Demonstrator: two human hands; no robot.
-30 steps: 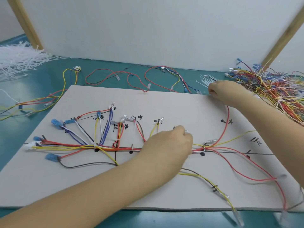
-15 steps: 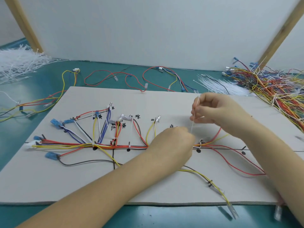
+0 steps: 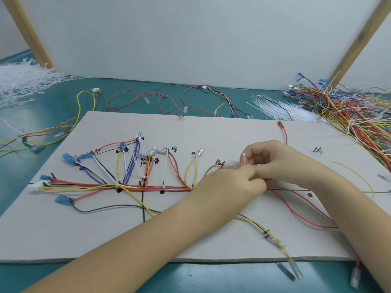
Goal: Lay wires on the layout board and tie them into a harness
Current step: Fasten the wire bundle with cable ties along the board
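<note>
While tied wires (image 3: 110,187) lie along the trunk line at the board's (image 3: 211,132) left, the left hand (image 3: 228,185) pinches the loose bundle flat at the next mark, likely so the right hand (image 3: 273,163), pinching a tie (image 3: 244,159), can loop it there.

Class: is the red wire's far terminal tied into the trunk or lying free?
Free: the red terminal lies alone on the bare layout board.

Wiring assembly workbench: teal table (image 3: 63,102), marked layout board (image 3: 211,132), wire heap (image 3: 349,108), cable tie piles (image 3: 23,81)
</note>
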